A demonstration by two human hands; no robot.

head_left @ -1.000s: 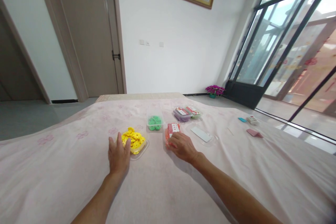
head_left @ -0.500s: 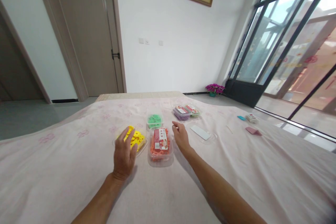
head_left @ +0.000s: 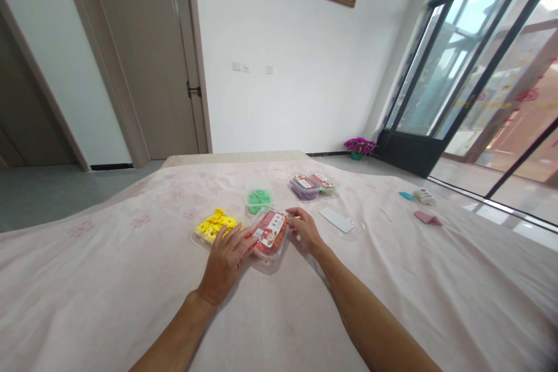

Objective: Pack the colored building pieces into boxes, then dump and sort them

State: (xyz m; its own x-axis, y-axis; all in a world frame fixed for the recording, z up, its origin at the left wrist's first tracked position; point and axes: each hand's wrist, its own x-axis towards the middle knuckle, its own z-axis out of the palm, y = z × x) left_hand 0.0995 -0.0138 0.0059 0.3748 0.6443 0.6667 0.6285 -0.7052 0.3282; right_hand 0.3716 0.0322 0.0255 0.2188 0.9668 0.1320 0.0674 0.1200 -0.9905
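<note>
A clear plastic box of orange pieces [head_left: 271, 232] with a red and white label sits between my hands, turned at an angle. My left hand [head_left: 226, 258] lies at its left side, fingers stretched out and slightly spread, fingertips touching the lid. With bent fingers, my right hand [head_left: 305, 232] grips the right edge of the box near its far corner. Partly behind my left fingers is an uncovered tub of yellow pieces [head_left: 213, 224]. Just beyond the orange box stands a tub of green pieces [head_left: 258, 200].
Further back are a labelled box of purple pieces [head_left: 305, 189] and a labelled box of pale green pieces [head_left: 323, 181]. A clear lid with a white label [head_left: 337, 221] lies right of my right hand. Several small items, including a pink cloth [head_left: 427, 218], lie far right on the bedsheet [head_left: 131, 290].
My left hand has moved right from the yellow tub to the orange box. My right hand has closed on the box's right edge. The box has turned clockwise.
</note>
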